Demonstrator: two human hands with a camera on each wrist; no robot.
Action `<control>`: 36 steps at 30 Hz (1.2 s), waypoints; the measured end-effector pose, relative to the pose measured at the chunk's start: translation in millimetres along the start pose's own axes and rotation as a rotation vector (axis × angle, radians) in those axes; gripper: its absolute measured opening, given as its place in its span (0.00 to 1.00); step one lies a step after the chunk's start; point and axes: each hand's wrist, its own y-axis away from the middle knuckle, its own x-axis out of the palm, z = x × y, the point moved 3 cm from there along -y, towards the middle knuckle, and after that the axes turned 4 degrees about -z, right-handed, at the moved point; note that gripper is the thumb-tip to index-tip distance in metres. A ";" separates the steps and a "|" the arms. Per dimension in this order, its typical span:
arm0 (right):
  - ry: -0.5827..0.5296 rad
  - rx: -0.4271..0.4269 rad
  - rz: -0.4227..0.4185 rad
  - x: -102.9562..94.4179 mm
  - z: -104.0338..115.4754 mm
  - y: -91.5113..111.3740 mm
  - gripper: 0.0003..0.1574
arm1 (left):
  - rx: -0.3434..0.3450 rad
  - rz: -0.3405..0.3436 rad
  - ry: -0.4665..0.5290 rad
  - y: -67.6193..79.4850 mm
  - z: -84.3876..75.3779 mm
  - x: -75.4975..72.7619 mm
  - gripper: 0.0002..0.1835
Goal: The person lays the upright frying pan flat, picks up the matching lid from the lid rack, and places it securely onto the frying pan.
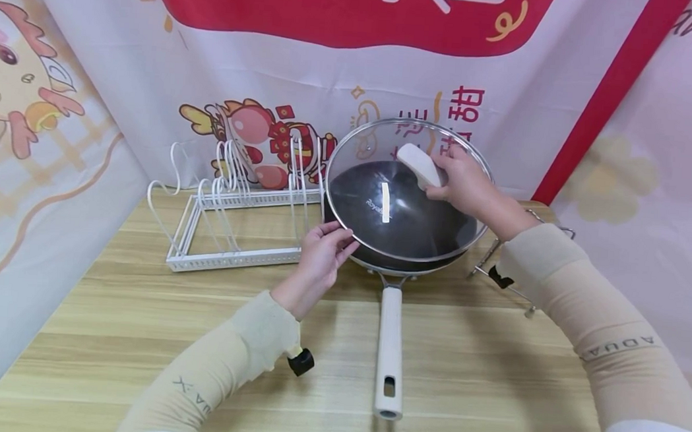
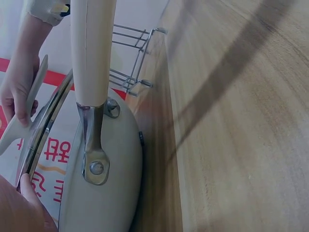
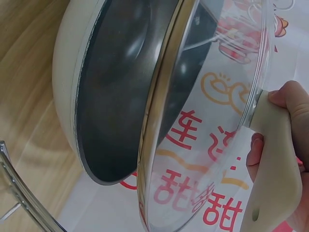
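Observation:
A round glass lid point(image 1: 382, 208) with a metal rim is held tilted over a frying pan point(image 2: 108, 198), which is pale outside and dark inside. In the right wrist view, a gap shows between the lid's rim point(image 3: 159, 96) and the pan. My right hand point(image 1: 464, 180) grips the lid's off-white upright handle point(image 3: 273, 169). At the near left of the rim, my left hand point(image 1: 323, 251) pinches the edge between thumb and fingers. The pan's long cream handle point(image 1: 390, 351) points toward me, with no hand on it.
A white wire rack point(image 1: 233, 260) with upright loops stands left of the pan. To the right, partly behind my right forearm, is a metal wire rack point(image 2: 133, 79). Both stand on the wood-grain table point(image 1: 196, 339), before a printed cloth backdrop point(image 1: 272, 66).

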 end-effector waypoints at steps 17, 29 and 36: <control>0.019 -0.038 -0.004 7.4 -2.0 -2.8 0.37 | -0.030 -0.013 -0.002 4.4 1.8 -2.2 0.15; -0.028 -0.004 0.054 13.2 -4.5 -4.4 0.41 | -0.033 -0.033 -0.004 6.0 4.1 -4.4 0.15; -0.026 -0.021 0.050 15.6 -4.0 -5.7 0.43 | -0.029 -0.040 0.000 6.3 3.1 -6.0 0.14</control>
